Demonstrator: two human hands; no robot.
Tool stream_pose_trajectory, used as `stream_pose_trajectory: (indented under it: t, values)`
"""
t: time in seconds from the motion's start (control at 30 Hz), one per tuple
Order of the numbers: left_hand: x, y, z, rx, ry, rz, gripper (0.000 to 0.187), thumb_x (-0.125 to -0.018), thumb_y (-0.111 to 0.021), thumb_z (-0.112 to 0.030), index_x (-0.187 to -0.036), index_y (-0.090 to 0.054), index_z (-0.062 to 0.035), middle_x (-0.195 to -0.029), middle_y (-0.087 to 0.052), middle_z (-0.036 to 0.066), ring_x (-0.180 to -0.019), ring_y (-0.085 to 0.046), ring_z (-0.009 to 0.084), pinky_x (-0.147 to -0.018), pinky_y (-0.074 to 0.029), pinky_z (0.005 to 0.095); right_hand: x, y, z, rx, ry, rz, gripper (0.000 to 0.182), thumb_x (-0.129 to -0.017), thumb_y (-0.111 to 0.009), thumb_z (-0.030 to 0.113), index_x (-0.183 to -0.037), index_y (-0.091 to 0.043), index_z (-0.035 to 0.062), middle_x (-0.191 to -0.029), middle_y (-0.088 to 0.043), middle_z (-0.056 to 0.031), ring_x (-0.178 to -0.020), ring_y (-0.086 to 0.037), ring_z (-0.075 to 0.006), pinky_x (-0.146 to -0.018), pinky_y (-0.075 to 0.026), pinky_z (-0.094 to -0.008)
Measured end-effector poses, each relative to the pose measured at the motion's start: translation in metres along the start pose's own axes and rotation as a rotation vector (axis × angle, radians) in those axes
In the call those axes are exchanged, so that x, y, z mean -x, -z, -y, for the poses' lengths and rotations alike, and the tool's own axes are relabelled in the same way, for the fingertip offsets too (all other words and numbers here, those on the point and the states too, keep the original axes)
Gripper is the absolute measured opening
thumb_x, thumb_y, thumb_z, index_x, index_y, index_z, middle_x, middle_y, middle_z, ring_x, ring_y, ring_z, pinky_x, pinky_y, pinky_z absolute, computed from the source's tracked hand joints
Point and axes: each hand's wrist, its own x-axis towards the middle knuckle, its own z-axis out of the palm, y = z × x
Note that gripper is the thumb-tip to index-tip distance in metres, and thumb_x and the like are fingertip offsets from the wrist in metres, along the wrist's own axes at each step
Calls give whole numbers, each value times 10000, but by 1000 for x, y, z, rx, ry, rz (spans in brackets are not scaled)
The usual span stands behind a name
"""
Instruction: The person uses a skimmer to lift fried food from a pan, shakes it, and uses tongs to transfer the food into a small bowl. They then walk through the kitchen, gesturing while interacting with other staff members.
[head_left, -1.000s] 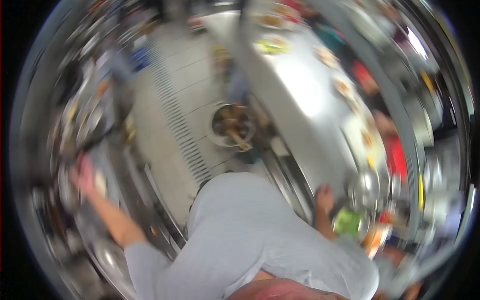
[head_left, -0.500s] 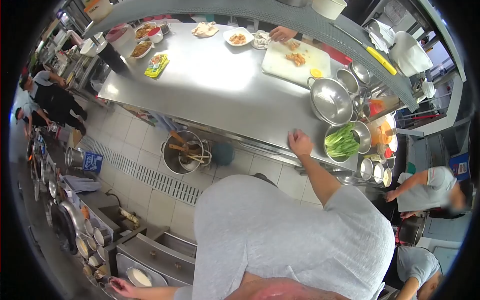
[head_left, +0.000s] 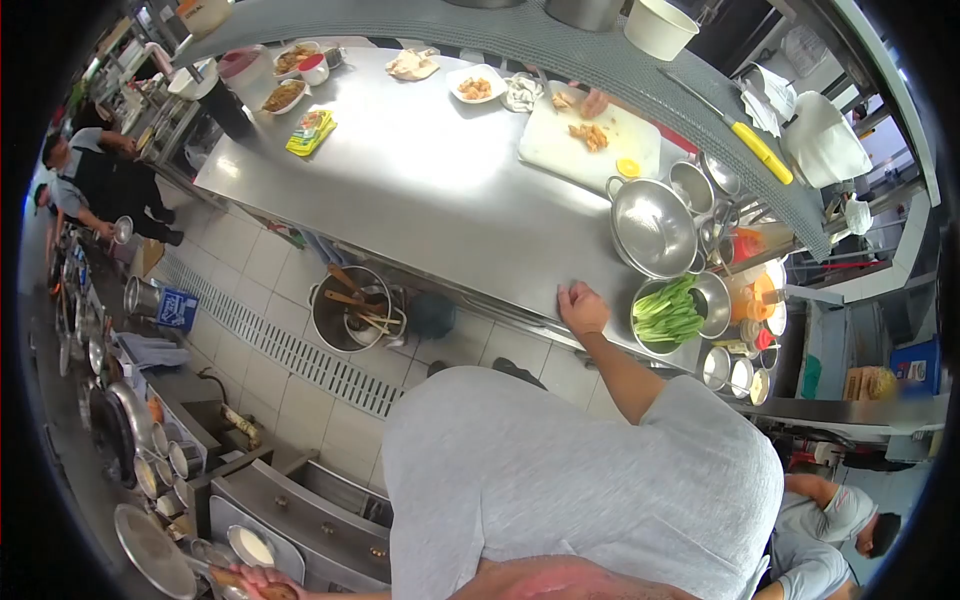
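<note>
My left hand [head_left: 264, 583] is at the lower left, its fingers wrapped round the wooden handle of a metal pan [head_left: 154, 552]. Beside that pan, a white bowl [head_left: 250, 546] sits on a grey tray. On the front edge of the steel table [head_left: 420, 200] rests my right hand [head_left: 583, 309], its fingers curled in and nothing visible in them. Just right of it stands a metal bowl of green leafy stalks [head_left: 668, 314], and beyond that a large steel bowl with handles [head_left: 654, 228].
Another person's hand [head_left: 594, 103] is at the white cutting board [head_left: 545, 150] with cooked pieces. A pot with wooden utensils [head_left: 350, 308] stands beneath the table's edge. Co-workers are at the left [head_left: 100, 180] and lower right [head_left: 825, 515]. A yellow-handled tool [head_left: 762, 152] lies on the upper shelf.
My left hand has taken hold of the pan's handle, and the pan has come into view. The whole view has shifted slightly. My right hand stays on the table edge.
</note>
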Motion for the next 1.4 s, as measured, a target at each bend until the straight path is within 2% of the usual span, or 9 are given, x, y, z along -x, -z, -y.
stream_pose_trajectory:
  t: [0.17, 0.27, 0.3, 0.37, 0.57, 0.67, 0.87, 1.3, 1.4]
  values:
    - [10, -65, 74, -51, 262, 40, 336, -1075, -459, -130, -1368, -438, 33, -956, -554, 81, -768, -586, 168, -666, -552, 305, 2, 4, 1, -25, 22, -11, 393, -894, -679, 483, -735, -595, 133, -695, -671, -107, -690, -676, -347, -609, -516, -493]
    - [2, -92, 122, -93, 406, -5, 401, -987, -542, -75, -1355, -457, 60, -927, -589, 99, -650, -619, 184, -502, -541, 300, 2, 5, -1, -49, 33, 0, 395, -894, -675, 487, -736, -598, 133, -690, -663, -110, -687, -666, -352, -615, -509, -493]
    - [0, -95, 138, -243, 399, -168, 470, -956, -539, -117, -1366, -392, 61, -797, -479, 56, -467, -481, 121, -321, -379, 273, 1, 5, -2, -60, 35, 10, 396, -898, -668, 490, -742, -601, 132, -690, -662, -116, -687, -662, -361, -622, -503, -496]
    - [-12, -99, 165, -253, 546, -132, 469, -918, -575, -132, -1318, -445, 74, -743, -502, 74, -447, -492, 148, -342, -408, 277, 0, 5, -4, -80, 37, 16, 398, -899, -664, 491, -747, -603, 129, -686, -660, -120, -684, -657, -368, -630, -498, -498]
    - [-47, -160, 245, -454, 929, 45, 465, -826, -640, -144, -1216, -528, 83, -643, -506, 96, -388, -457, 175, -347, -382, 276, 1, 5, -5, -90, 65, -23, 394, -889, -683, 476, -736, -598, 123, -676, -654, -104, -677, -657, -356, -621, -504, -492]
    - [-68, -174, 281, -409, 1138, 200, 473, -825, -642, -151, -1213, -525, 93, -654, -511, 99, -402, -467, 173, -377, -391, 278, 2, 9, -2, -78, 69, -31, 388, -887, -692, 460, -720, -596, 124, -693, -658, -94, -694, -665, -344, -610, -515, -476]
    - [-90, -210, 338, -420, 1349, 363, 474, -826, -647, -164, -1203, -515, 92, -662, -530, 95, -416, -486, 161, -395, -411, 265, 2, 6, -6, -117, 102, -58, 384, -894, -676, 464, -737, -594, 124, -657, -640, -112, -666, -656, -357, -601, -499, -492]
    - [-125, -244, 405, -364, 1426, 528, 414, -868, -676, -160, -1211, -546, 34, -710, -562, 83, -503, -558, 173, -469, -450, 285, 1, 6, -3, -64, 89, -63, 388, -895, -696, 452, -713, -587, 127, -662, -642, -96, -663, -658, -336, -596, -514, -471]
    - [-125, -252, 411, -367, 1418, 503, 433, -862, -689, -178, -1198, -537, 47, -689, -548, 81, -450, -534, 159, -429, -442, 274, 0, 7, -2, -74, 90, -57, 389, -894, -699, 447, -711, -584, 124, -654, -637, -96, -663, -658, -335, -596, -514, -469]
